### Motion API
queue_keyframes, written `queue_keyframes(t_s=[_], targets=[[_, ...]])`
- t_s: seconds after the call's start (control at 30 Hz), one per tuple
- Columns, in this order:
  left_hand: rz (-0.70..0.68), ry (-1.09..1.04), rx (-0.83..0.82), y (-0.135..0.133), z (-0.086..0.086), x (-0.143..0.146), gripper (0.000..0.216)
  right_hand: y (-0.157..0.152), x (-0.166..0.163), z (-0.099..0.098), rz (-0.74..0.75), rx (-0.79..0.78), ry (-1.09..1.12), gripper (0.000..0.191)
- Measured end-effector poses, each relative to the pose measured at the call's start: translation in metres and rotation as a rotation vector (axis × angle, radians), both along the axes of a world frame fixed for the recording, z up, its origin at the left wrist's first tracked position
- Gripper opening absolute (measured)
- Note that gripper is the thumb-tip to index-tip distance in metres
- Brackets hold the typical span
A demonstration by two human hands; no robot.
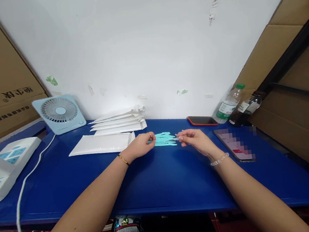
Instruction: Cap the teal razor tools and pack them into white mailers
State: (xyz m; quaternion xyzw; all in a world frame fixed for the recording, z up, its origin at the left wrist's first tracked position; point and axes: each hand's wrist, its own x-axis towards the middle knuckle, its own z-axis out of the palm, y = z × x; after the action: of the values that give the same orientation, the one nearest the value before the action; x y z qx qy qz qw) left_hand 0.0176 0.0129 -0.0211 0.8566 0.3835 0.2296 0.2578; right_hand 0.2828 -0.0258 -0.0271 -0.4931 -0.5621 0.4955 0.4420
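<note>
White wall (pixel 126 49) at the back, blue table (pixel 163 184) right up against it, and the action sits in the middle: a bunch of teal strips (pixel 165 136) lying between two hands! The left hand (pixel 142 145) has thumb and finger closed on their left end, probably to steady the bunch; the right hand (pixel 196 140) pinches a thin greyish piece (pixel 175 138) at the other end, fingertips only, a grip that seems to suit something so slim. Just beyond the left wrist, a single white packet (pixel 99 144) lies flat in front of a packet stack (pixel 119 124), within easy reach, it seems. Out to the sides, the blue fan (pixel 59 112) and the bottle with the green cap (pixel 228 107) stand well away, presumably leaving the hands elbow room
</note>
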Motion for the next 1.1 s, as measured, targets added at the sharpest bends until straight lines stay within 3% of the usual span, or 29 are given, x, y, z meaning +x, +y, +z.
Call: queue_keyframes(t_s=[0.77, 0.9, 1.0, 1.1], targets=[[-0.072, -0.021, -0.031, -0.005, -0.001, 0.008, 0.013, -0.002, -0.024, -0.01, 0.048, -0.012, -0.016, 0.035], [-0.092, 0.017, -0.057, -0.01, -0.001, 0.013, 0.016, -0.001, -0.018, -0.007, 0.059, 0.016, -0.146, 0.036], [-0.103, 0.095, -0.057, -0.018, 0.001, 0.018, 0.017, 0.004, 0.005, -0.002, -0.104, 0.163, -0.301, 0.038], [-0.118, 0.197, -0.039, -0.026, 0.002, 0.021, 0.017, 0.009, 0.035, -0.002, -0.25, 0.29, -0.591, 0.032]])
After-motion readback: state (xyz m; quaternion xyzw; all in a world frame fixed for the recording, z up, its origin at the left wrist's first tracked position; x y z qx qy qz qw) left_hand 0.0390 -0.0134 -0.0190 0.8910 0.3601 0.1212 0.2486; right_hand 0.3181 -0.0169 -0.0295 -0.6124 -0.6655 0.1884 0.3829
